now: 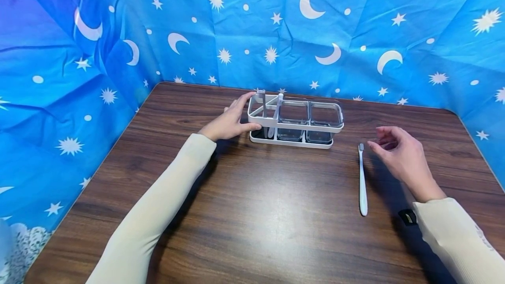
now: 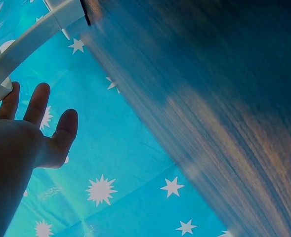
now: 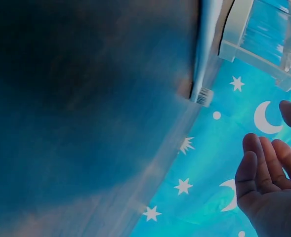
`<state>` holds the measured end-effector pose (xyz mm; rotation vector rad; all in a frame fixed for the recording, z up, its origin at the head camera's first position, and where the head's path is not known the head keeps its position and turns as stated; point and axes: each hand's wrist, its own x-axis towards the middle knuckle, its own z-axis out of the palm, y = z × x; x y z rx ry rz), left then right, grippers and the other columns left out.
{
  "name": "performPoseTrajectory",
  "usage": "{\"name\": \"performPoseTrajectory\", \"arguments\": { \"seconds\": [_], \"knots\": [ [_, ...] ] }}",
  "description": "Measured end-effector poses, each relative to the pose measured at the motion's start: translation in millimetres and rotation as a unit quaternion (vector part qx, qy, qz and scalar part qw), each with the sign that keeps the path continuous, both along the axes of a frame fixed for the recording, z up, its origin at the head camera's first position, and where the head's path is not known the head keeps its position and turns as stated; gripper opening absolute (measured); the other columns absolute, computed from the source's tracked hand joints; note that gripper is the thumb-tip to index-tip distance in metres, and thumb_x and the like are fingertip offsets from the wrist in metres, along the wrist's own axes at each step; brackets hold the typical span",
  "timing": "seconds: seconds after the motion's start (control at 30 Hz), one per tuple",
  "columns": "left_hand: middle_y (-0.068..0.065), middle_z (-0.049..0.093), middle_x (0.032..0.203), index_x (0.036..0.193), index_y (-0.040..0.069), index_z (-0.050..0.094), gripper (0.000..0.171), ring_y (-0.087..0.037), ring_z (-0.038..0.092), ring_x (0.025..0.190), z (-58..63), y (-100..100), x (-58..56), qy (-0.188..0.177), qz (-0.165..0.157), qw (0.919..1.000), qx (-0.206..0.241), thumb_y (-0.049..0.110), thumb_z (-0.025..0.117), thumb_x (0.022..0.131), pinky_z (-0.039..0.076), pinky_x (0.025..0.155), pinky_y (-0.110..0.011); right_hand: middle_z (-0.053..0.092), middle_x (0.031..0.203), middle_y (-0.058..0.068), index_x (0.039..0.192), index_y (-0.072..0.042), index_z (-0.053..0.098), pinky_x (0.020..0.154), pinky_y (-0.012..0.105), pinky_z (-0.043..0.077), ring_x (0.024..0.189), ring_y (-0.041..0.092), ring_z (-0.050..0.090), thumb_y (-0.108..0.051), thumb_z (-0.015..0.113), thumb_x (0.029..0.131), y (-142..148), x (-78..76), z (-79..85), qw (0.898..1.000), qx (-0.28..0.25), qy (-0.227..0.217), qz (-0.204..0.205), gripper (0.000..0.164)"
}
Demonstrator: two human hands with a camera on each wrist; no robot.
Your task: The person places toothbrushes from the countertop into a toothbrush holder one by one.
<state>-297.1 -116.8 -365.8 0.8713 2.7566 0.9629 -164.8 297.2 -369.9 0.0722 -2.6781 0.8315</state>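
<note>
A white two-tier toothbrush holder stands toward the back of the table. My left hand grips its left end, thumb at the front and index finger along the back of the upper rim. Two toothbrushes, a grey one and a pale one, stand upright in the left compartments. Two clear cups, one in the middle and one at the right, fill the other slots. A white toothbrush lies on the table, its bristled head pointing away. Just right of that head hovers my right hand, loosely curled around nothing.
The dark wood-grain table ends at a blue curtain with white moons and stars, behind and at the left. A small black item shows beside the right sleeve cuff.
</note>
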Motion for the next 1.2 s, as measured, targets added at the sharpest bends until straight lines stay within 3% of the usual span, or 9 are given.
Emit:
{"name": "performPoseTrajectory", "arguments": {
  "seconds": [0.13, 0.43, 0.6, 0.93, 1.2],
  "knots": [
    [0.000, 0.012, 0.156, 0.151, 0.032, 0.005, 0.094, -0.024, 0.013, 0.141, -0.4, -0.2, -0.2, 0.000, 0.000, 1.0000, -0.001, 0.057, 0.064, 0.082, 0.007, 0.107, -0.060, 0.059, 0.102, 0.018, 0.122, 0.000, 0.055, 0.074, 0.051, 0.048, 0.087, 0.033, 0.057, -0.018, 0.068, 0.089, 1.6, -0.3, -5.3, 0.999, 0.011, -0.035, -0.012, 0.040],
    [-0.001, 0.012, 0.156, 0.151, 0.031, 0.005, 0.094, -0.024, 0.013, 0.141, -1.3, 0.2, -1.8, 0.002, -0.002, 1.0000, 0.001, 0.055, 0.065, 0.083, 0.007, 0.106, -0.062, 0.056, 0.108, 0.027, 0.128, 0.006, 0.049, 0.079, 0.057, 0.044, 0.096, 0.041, 0.055, -0.022, 0.066, 0.091, 3.0, -0.5, -12.2, 0.990, 0.030, -0.136, 0.016, 0.050],
    [0.000, 0.013, 0.156, 0.151, 0.031, 0.006, 0.094, -0.024, 0.013, 0.141, -2.2, 0.3, -1.9, 0.001, 0.001, 1.0000, 0.003, 0.056, 0.065, 0.082, 0.007, 0.107, -0.061, 0.058, 0.108, 0.027, 0.130, 0.007, 0.048, 0.077, 0.055, 0.046, 0.095, 0.039, 0.055, -0.023, 0.067, 0.090, 1.7, -2.8, -15.2, 0.984, 0.042, -0.171, 0.029, 0.054],
    [0.000, 0.013, 0.156, 0.151, 0.031, 0.006, 0.095, -0.023, 0.013, 0.141, -3.4, -0.2, -1.4, -0.001, -0.002, 1.0000, 0.007, 0.057, 0.065, 0.082, 0.006, 0.108, -0.059, 0.062, 0.091, 0.018, 0.116, 0.010, 0.057, 0.059, 0.034, 0.044, 0.075, 0.026, 0.055, -0.016, 0.067, 0.088, -1.6, -6.5, -20.4, 0.978, 0.066, -0.194, 0.041, 0.040],
    [0.000, 0.014, 0.156, 0.151, 0.032, 0.006, 0.095, -0.023, 0.014, 0.140, -3.8, -0.9, -0.7, 0.001, -0.001, 1.0000, 0.007, 0.056, 0.065, 0.082, 0.006, 0.108, -0.059, 0.063, 0.080, 0.014, 0.104, 0.011, 0.063, 0.054, 0.031, 0.041, 0.065, 0.022, 0.052, -0.014, 0.067, 0.087, -6.8, -8.2, -20.9, 0.975, 0.073, -0.206, 0.035, 0.031]
  ]
}}
